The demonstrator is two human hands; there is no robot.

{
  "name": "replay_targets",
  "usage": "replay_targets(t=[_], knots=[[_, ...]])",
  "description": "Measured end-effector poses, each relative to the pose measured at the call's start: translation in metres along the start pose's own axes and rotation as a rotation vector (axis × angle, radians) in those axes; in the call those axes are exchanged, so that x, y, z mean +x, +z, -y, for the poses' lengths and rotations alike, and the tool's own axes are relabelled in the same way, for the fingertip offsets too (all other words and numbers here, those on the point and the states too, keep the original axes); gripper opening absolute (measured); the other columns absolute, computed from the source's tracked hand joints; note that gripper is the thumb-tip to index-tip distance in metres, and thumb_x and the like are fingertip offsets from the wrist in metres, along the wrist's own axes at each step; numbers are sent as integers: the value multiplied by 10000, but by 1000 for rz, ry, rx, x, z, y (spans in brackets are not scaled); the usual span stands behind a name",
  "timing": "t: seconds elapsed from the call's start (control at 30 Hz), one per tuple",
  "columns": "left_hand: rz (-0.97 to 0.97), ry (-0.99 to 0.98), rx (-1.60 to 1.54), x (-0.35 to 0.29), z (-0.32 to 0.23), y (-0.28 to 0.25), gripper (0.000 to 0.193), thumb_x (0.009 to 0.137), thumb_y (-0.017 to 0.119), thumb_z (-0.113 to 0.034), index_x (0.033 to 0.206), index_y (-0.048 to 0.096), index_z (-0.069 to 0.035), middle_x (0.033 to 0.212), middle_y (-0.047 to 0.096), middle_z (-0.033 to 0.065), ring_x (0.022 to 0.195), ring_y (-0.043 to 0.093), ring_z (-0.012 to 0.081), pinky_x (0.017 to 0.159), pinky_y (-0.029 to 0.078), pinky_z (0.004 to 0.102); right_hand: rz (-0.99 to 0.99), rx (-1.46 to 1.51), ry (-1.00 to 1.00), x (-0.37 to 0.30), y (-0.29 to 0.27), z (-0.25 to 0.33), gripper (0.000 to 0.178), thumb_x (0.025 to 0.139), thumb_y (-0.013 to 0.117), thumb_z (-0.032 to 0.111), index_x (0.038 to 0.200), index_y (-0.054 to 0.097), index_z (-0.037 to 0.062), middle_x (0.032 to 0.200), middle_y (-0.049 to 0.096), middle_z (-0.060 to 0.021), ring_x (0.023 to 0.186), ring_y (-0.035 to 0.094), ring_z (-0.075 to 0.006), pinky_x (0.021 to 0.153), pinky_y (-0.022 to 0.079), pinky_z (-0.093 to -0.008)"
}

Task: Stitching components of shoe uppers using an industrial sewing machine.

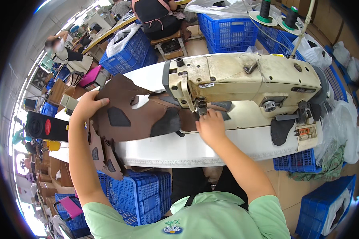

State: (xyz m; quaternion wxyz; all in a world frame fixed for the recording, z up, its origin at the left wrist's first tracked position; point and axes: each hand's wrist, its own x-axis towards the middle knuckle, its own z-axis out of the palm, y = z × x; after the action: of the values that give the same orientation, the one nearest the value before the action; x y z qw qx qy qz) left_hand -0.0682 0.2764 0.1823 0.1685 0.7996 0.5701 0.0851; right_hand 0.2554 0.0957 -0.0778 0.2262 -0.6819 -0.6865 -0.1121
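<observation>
A large brown leather piece [137, 121] with dark patches lies across the white sewing table, its right end under the needle area of a cream sewing machine [243, 75]. My left hand [91, 105] is closed on its upper left edge, thumb on top and the other fingers mostly hidden. Just below the needle bar, my right hand [211, 126] has its fingers bent and pressed together at the leather's right end; the fingertips are partly hidden by the machine head. More brown leather pieces [103, 153] hang over the table's left front edge.
A black leather cutout [282, 131] rests on the table's right side. Thread cones [264, 11] stand behind the machine. A blue basket [147, 195] sits below the table at left, with more blue crates [227, 34] behind it. Other people sit working farther back.
</observation>
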Motion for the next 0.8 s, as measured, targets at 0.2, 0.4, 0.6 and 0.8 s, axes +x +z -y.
replay_targets(t=[0.2, 0.4, 0.6, 0.8], knots=[[-457, 251, 282, 2, -36, 105, 193, 794, 683, -161, 957, 693, -59, 1004, 687, 123, 969, 649, 333, 842, 522, 444, 77, -7, 26, -4, -2, 1, 428, 817, 671, 289, 1081, 692, -48, 1202, 644, -176, 1107, 566, -268, 865, 451, -403], [-103, 908, 423, -91, -118, 222, 458, 715, 663, -133, 1145, 629, 19, 1112, 634, 148, 1184, 576, 335, 1067, 424, 446, 174, 101, -89, 8, -20, -13, 392, 784, 681, 306, 1027, 701, -1, 1155, 660, -176, 1049, 602, -285, 832, 494, -410], [-307, 922, 512, -76, -136, 257, 409, 784, 585, -147, 1137, 626, 56, 1109, 635, 166, 1162, 569, 359, 1101, 386, 463, 225, 123, -136, 22, -25, -22, 300, 753, 702, 360, 821, 731, 69, 907, 691, -143, 892, 654, -303, 760, 531, -426], [-150, 752, 810, -64, -127, 291, 423, 787, 593, -176, 1133, 637, 65, 1134, 664, 194, 1092, 585, 302, 997, 414, 398, 150, 67, -255, 26, -18, -29, 313, 710, 698, 375, 730, 726, 64, 767, 687, -151, 716, 680, -317, 631, 563, -486]])
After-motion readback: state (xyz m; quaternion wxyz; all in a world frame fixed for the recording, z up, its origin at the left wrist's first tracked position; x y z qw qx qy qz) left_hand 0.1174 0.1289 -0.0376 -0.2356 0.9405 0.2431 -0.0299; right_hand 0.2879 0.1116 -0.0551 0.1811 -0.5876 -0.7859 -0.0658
